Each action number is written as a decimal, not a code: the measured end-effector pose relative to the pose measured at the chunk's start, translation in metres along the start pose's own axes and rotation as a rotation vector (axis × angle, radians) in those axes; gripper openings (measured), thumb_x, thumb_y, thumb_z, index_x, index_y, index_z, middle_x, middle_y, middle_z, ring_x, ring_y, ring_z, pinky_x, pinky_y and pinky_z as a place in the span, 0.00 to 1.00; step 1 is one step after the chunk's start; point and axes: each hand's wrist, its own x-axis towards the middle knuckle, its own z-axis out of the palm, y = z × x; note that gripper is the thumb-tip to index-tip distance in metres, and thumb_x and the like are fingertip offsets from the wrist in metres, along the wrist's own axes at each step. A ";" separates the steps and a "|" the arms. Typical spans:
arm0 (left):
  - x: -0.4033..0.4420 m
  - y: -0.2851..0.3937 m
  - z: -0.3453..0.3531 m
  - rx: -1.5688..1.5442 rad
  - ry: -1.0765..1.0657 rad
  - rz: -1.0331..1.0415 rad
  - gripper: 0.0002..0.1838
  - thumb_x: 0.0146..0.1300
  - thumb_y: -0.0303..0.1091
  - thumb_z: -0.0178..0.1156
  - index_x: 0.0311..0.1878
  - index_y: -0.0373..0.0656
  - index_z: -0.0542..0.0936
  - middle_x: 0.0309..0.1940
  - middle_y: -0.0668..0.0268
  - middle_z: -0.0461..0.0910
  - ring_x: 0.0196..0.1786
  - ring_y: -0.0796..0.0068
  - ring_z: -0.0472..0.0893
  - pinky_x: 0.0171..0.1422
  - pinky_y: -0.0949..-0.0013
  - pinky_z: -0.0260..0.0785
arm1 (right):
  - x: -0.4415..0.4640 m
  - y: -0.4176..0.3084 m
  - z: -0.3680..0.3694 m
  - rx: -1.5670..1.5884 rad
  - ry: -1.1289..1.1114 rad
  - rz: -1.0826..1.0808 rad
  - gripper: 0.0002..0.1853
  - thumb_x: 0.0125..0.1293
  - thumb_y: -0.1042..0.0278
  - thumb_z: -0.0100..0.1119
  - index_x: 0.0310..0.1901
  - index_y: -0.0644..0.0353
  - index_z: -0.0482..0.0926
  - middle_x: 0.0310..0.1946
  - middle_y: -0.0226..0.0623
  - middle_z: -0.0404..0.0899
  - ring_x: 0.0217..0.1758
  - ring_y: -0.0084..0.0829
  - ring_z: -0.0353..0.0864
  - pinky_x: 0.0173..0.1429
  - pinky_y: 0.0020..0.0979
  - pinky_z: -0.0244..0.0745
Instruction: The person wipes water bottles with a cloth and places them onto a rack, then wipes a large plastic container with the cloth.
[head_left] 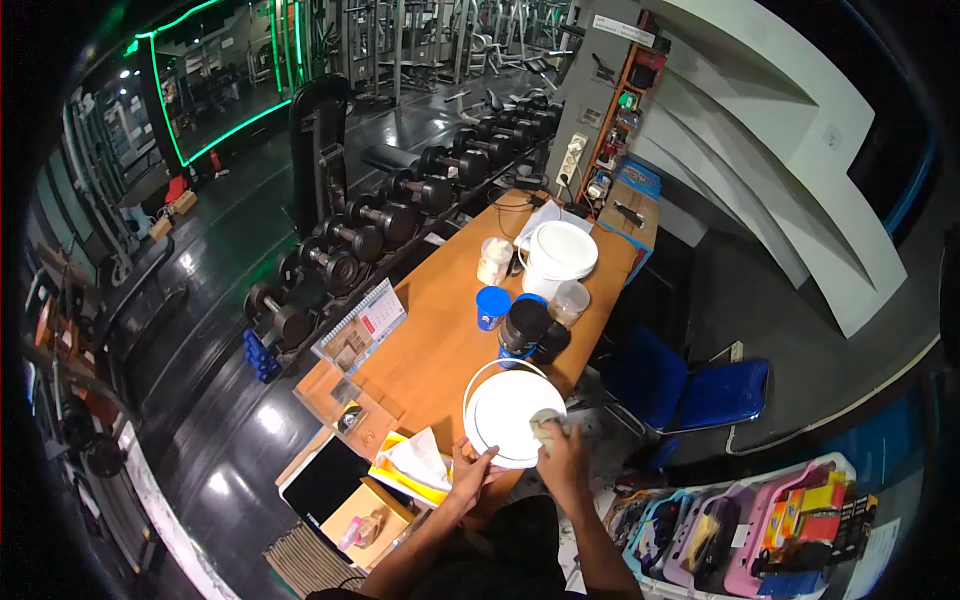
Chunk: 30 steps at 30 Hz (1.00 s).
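A white round bucket (pixel 510 415) with a thin looped handle is in front of me at the near end of the wooden table, its flat white top facing me. My left hand (pixel 473 472) grips its lower left rim, thumb on the top side. On the right edge of the top, my right hand (pixel 563 462) presses a crumpled pale cloth (pixel 545 424), fingers closed around it. Just beyond the bucket stand a dark jar (pixel 526 322) and a blue tub (pixel 492 308). A yellow tissue box (pixel 405 462) with white tissue sticking out is left of my left hand.
Farther along the table (pixel 430 340) stand another white bucket (pixel 560 255), clear containers and a desk calendar (pixel 365 325). A dumbbell rack (pixel 385 215) runs along the left side. To the right are a blue chair (pixel 725 390) and plastic baskets (pixel 770 530) of goods.
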 end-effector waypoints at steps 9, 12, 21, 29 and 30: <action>-0.006 -0.010 -0.017 -0.079 -0.214 -0.043 0.36 0.70 0.61 0.40 0.68 0.42 0.49 0.44 0.50 0.72 0.45 0.54 0.82 0.51 0.59 0.78 | 0.023 -0.036 -0.007 0.352 -0.072 -0.096 0.18 0.53 0.76 0.59 0.48 0.56 0.78 0.44 0.49 0.76 0.50 0.52 0.76 0.54 0.41 0.73; 0.006 -0.023 -0.028 -0.091 -0.187 -0.121 0.35 0.70 0.64 0.31 0.72 0.55 0.45 0.52 0.52 0.68 0.47 0.52 0.80 0.56 0.57 0.75 | 0.053 -0.055 0.009 0.284 0.072 -0.225 0.22 0.52 0.76 0.60 0.51 0.51 0.77 0.50 0.40 0.73 0.53 0.50 0.73 0.54 0.43 0.72; 0.002 -0.015 -0.030 -0.244 -0.104 0.137 0.38 0.68 0.64 0.40 0.73 0.51 0.48 0.48 0.58 0.71 0.51 0.67 0.75 0.52 0.63 0.71 | -0.008 -0.042 0.039 0.207 -0.316 -0.434 0.18 0.52 0.73 0.60 0.47 0.48 0.80 0.54 0.40 0.72 0.57 0.47 0.71 0.57 0.42 0.71; -0.014 0.011 0.002 0.441 0.095 0.250 0.45 0.60 0.34 0.65 0.71 0.38 0.47 0.39 0.60 0.70 0.38 0.73 0.76 0.43 0.69 0.73 | -0.029 0.019 -0.034 0.176 -0.335 -0.190 0.13 0.50 0.70 0.62 0.40 0.50 0.81 0.44 0.37 0.78 0.46 0.44 0.79 0.50 0.38 0.75; -0.012 0.008 0.000 0.395 0.064 0.260 0.44 0.60 0.32 0.65 0.71 0.39 0.47 0.39 0.60 0.69 0.37 0.73 0.77 0.40 0.71 0.74 | -0.028 0.026 -0.035 0.153 -0.278 -0.148 0.13 0.50 0.70 0.62 0.40 0.50 0.81 0.44 0.37 0.78 0.45 0.43 0.79 0.50 0.39 0.75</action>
